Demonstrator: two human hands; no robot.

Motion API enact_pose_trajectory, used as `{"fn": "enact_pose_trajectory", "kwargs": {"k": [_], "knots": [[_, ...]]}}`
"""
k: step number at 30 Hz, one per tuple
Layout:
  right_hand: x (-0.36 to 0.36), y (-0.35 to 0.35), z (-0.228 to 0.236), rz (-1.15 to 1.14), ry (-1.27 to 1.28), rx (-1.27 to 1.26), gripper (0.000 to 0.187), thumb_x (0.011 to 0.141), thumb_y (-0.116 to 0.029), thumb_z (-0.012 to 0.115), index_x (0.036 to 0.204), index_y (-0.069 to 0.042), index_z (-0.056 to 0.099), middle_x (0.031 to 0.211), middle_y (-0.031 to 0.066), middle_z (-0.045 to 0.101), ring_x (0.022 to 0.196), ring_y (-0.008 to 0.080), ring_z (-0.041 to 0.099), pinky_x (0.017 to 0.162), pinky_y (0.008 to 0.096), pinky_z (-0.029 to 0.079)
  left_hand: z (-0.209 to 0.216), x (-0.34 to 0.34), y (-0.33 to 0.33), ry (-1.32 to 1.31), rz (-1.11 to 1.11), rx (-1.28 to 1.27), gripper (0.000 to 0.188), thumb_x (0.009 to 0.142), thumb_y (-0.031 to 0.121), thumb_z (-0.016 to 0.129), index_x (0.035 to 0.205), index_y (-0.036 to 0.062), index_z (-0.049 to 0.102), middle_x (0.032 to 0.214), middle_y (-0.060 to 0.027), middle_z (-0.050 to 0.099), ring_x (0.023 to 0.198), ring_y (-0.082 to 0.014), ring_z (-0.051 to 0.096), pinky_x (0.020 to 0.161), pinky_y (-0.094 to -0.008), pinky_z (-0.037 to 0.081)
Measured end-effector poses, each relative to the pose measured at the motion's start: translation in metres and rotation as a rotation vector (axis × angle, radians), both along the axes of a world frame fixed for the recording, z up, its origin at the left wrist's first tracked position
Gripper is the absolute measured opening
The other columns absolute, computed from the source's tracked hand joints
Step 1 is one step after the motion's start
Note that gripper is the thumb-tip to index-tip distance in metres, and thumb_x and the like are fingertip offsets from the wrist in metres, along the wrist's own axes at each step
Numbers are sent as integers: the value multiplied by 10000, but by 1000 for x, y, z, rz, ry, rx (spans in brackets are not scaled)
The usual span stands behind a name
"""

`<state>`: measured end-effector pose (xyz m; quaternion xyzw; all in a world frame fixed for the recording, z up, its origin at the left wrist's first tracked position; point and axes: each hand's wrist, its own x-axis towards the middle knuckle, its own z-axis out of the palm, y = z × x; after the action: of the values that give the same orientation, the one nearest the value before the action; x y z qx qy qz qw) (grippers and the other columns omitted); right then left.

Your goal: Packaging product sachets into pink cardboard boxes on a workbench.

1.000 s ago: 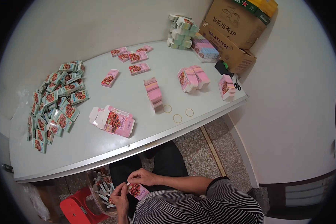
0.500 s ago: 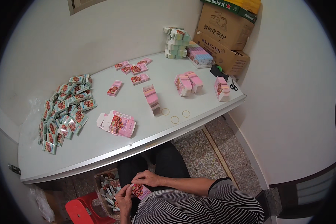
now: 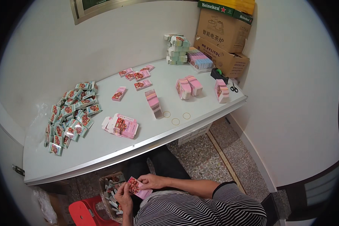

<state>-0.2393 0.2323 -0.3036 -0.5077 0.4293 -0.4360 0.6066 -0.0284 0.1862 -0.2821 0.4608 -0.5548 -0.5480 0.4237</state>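
Over my lap, I hold a small pink printed carton (image 3: 140, 191) between my two hands, tilted, its printed face upward. My left hand (image 3: 123, 196) pinches its left edge with thumb and fingers. At its upper right edge, my right hand (image 3: 153, 181) grips it with the thumb on top. Beneath the left hand an open cardboard box (image 3: 102, 184) holds several small packs. On the table in front of me lie an opened pink box (image 3: 126, 127) with its flaps out and a standing stack of pink cartons (image 3: 153, 101).
A heap of mint-green packs (image 3: 69, 113) covers the table's left. Loose pink packs (image 3: 142, 75) lie at the back, rubber bands (image 3: 176, 121) near the front edge. At right stand pink bundles (image 3: 189, 88), a tape dispenser (image 3: 218, 75), scissors (image 3: 234, 89) and stacked cardboard boxes (image 3: 223, 52).
The right hand has shifted from the carton's top edge down to its right side. More of the carton's face shows now. The whole view has tilted slightly.
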Motion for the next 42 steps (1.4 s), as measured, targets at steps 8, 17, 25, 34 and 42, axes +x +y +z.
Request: {"fn": "enact_pose_trajectory", "kwargs": {"k": [8, 17, 25, 34, 42], "knots": [[-83, -157, 134, -366, -345, -271, 475, 928, -309, 688, 1266, -13, 533, 1031, 81, 622, 854, 146, 615, 743, 283, 531, 41, -18, -23, 215, 153, 21, 387, 1014, 188, 597, 1339, 2, 499, 1026, -97, 660, 703, -120, 671, 563, -226, 562], [-108, -183, 93, -803, 909, -554, 1050, 711, -502, 826, 1443, 79, 347, 1416, 311, 442, 1346, 445, 405, 1147, 496, 307, -3, -13, -4, 138, 50, 268, 362, 964, 168, 664, 1251, -28, 565, 957, -95, 675, 727, -170, 694, 601, -280, 584], [-106, -201, 89, -456, 1166, -73, 1203, 649, -548, 835, 1521, 9, 221, 1480, 258, 388, 1401, 405, 336, 1134, 538, 284, -6, -30, -8, 150, -73, 266, 324, 959, 146, 667, 1218, -33, 592, 946, -92, 699, 712, -158, 697, 604, -275, 583], [-114, -198, 67, -684, 969, -328, 1044, 710, -485, 813, 1479, 21, 319, 1419, 259, 447, 1335, 404, 417, 1121, 512, 308, -15, -22, -15, 166, -16, 325, 318, 966, 138, 656, 1215, -45, 583, 965, -110, 705, 707, -158, 696, 600, -266, 581], [-80, -140, 105, -750, 658, -468, 996, 756, -242, 847, 1487, 87, 255, 1437, 264, 407, 1310, 348, 452, 1099, 419, 379, 30, -38, -54, 309, -45, 156, 590, 884, 105, 750, 1386, -9, 463, 1216, -149, 632, 1034, -209, 662, 811, -304, 564]]}}
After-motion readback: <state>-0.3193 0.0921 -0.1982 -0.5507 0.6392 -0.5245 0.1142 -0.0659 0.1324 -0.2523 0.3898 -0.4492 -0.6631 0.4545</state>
